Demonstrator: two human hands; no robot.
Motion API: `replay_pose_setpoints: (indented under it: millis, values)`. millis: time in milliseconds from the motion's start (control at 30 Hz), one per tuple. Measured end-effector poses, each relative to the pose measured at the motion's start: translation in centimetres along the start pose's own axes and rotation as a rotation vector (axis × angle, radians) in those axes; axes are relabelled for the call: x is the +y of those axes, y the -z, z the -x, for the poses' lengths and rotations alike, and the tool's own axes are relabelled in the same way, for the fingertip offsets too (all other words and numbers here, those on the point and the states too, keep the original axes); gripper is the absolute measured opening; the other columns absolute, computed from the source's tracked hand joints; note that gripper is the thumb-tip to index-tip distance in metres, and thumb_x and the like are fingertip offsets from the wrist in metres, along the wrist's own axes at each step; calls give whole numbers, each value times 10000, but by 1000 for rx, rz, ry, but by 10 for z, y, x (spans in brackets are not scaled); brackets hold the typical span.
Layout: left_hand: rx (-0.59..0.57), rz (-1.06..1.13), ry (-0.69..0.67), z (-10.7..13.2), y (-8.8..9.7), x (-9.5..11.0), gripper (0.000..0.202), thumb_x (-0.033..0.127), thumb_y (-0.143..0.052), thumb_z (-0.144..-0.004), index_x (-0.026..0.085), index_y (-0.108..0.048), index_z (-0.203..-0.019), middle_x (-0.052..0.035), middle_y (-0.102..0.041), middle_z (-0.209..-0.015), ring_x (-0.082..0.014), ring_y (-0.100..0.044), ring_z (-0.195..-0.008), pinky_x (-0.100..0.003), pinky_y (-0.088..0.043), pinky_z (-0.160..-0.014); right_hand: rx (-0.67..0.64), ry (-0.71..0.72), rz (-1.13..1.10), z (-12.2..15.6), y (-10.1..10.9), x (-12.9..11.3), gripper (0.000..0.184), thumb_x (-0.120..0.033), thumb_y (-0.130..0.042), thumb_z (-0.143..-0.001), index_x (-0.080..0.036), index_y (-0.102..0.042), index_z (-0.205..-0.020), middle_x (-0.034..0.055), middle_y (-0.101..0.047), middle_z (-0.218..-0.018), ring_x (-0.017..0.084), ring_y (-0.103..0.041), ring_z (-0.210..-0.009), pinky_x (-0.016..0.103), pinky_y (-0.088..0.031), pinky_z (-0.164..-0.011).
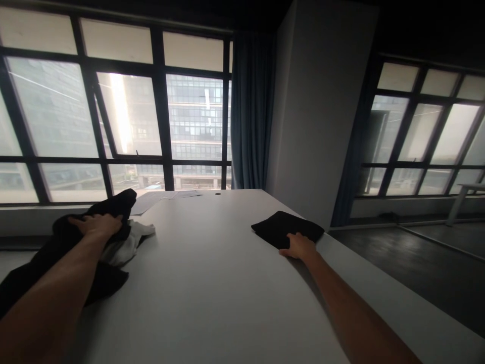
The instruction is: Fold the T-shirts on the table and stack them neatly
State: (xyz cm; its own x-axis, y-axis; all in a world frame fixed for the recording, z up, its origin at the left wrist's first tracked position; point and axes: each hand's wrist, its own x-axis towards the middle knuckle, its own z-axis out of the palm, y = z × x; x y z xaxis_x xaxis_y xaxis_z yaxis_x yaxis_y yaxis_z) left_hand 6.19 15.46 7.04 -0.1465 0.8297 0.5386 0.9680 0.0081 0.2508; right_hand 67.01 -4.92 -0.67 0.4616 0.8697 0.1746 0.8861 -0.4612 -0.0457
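Note:
My left hand (99, 225) reaches over a heap of rumpled black clothing (41, 260) at the left side of the white table. Its fingers curl into the black fabric and the thumb points out to the left; the fingertips are partly hidden. A crumpled white cloth (131, 245) pokes out of the heap, just right of this hand. At the table's right edge lies a flat, folded black garment (282, 227). My right hand (299, 246) rests on its near edge, with the fingers on top and the thumb apart from them.
The white table (200, 293) runs away from me towards the windows. Sheets of paper (151, 200) lie at its far left, near a small round cable hole (217, 193). A blue curtain (252, 116) and a pillar (314, 111) stand beyond. Another white table (466, 189) is at far right.

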Motion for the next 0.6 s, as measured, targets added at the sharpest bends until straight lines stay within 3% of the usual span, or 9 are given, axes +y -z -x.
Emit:
replay_pose_setpoints:
  millis: [100, 200, 267, 333, 400, 467, 533, 600]
  values:
    - [-59, -42, 40, 23, 2, 34, 479, 538, -460, -863, 157, -678, -1056, -177, -666, -1187, -500, -440, -1282, -756, -210, -1027, 60, -3, -42, 1, -12, 0, 398, -433, -623, -865, -170, -700, -1153, 203, -583, -1252, 371, -597, -1123, 437, -491, -850]
    - [-132, -11, -254, 71, 0, 83, 461, 476, -329, -944, 228, -670, -1129, -155, -569, -1391, -403, -442, -1330, -735, -127, -1079, 132, -54, -192, -4, -12, -3, 393, -374, -456, -957, -149, -683, -1186, 202, -584, -1245, 336, -602, -1115, 424, -485, -883]
    - [-206, -5, -398, 108, -3, 113, 464, 452, -306, -965, 220, -665, -1144, -134, -586, -1385, -356, -476, -1313, -695, -141, -1103, 183, -28, -359, -2, -4, -11, 429, -380, -443, -960, -122, -649, -1233, 201, -586, -1268, 319, -578, -1163, 408, -458, -955]
    - [-306, 39, -526, 145, -6, 137, 474, 479, -317, -969, 219, -670, -1149, -120, -638, -1324, -331, -543, -1250, -631, -195, -1122, 171, 102, -609, 7, 7, -29, 453, -422, -458, -951, -117, -637, -1234, 177, -622, -1245, 302, -565, -1184, 391, -443, -991]
    - [-388, 140, -573, 174, -10, 155, 538, 558, -363, -948, 213, -599, -1287, -132, -627, -1340, -335, -554, -1243, -584, -267, -1113, 31, 330, -912, 22, 20, -51, 489, -520, -483, -926, -143, -647, -1191, 130, -677, -1155, 285, -600, -1123, 391, -472, -957]
    - [-421, 265, -582, 195, -16, 166, 744, 644, -505, -860, 205, -431, -1455, -163, -544, -1430, -359, -529, -1273, -548, -353, -1074, -188, 561, -1161, 41, 29, -75, 574, -638, -527, -865, -153, -655, -1145, 101, -704, -1063, 273, -641, -1023, 398, -502, -899]
    - [-405, 403, -573, 207, -23, 171, 910, 645, -621, -778, 185, -338, -1511, -183, -502, -1461, -372, -517, -1282, -513, -426, -1026, -357, 685, -1263, 58, 35, -93, 644, -718, -551, -808, -146, -670, -1077, 91, -710, -977, 257, -659, -934, 397, -516, -851]
    - [-384, 501, -563, 213, -32, 171, 800, 585, -615, -804, 172, -427, -1463, -174, -582, -1374, -356, -565, -1226, -485, -481, -977, -448, 738, -1201, 71, 35, -106, 644, -738, -579, -775, -142, -685, -999, 83, -708, -924, 236, -658, -893, 384, -518, -834]
